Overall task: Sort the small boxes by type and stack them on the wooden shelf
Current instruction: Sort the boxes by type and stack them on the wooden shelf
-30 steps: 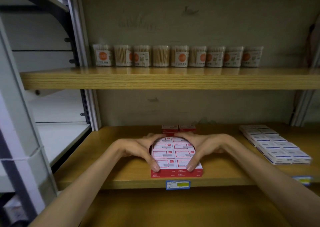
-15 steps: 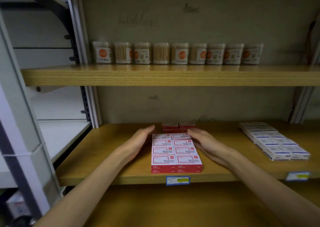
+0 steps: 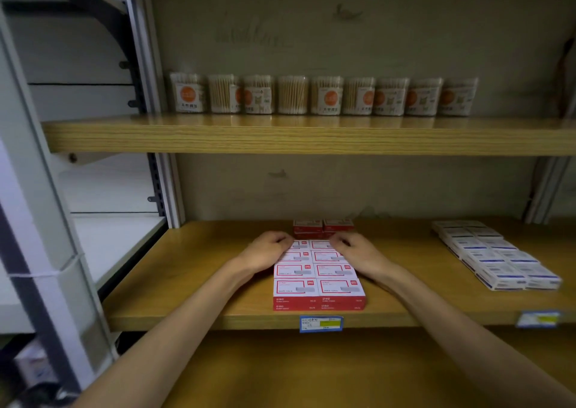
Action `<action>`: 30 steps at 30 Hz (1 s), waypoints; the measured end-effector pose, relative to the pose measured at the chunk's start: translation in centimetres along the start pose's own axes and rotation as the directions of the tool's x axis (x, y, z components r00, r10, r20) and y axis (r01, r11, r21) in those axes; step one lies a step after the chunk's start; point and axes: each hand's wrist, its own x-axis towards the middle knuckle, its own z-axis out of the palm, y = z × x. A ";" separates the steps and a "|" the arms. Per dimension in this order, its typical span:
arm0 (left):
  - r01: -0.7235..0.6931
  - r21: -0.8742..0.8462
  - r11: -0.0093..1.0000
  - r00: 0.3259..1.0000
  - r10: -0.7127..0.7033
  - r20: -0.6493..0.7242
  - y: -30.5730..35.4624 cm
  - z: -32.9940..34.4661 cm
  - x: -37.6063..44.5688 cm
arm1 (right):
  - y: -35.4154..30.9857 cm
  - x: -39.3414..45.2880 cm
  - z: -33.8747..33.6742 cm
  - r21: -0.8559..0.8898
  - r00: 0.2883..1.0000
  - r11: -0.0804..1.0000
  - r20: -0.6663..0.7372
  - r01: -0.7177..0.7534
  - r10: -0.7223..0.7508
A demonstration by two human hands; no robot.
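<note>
The wooden shelf [image 3: 199,283] is the largest thing here, a lower board with a second board above it. Taking the red box block [image 3: 318,278] as landmark: it sits at the shelf's front edge, two columns wide and two layers deep. Well to its right lies a separate block of white-and-blue boxes [image 3: 495,256]. Above it, on the upper board, stands a row of cotton swab tubs [image 3: 324,95]. Just behind it sit two more red boxes [image 3: 323,227], set slightly apart from the block.

The left hand [image 3: 268,251] and right hand [image 3: 355,251] rest on the block's far rows, fingers curled over its back edge; whether each grip is grasping single boxes or only pressing there, I cannot tell.

The step in hand looks like squaring up the red stack. The next move likely calls for closing the gap to the two rear boxes without skewing the columns.
</note>
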 end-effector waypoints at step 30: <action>0.009 -0.344 0.939 0.997 -0.037 -0.074 0.4 -0.3 3.7 | 1.7 3.4 -2.4 0.168 0.960 0.978 -0.228 -0.124 0.161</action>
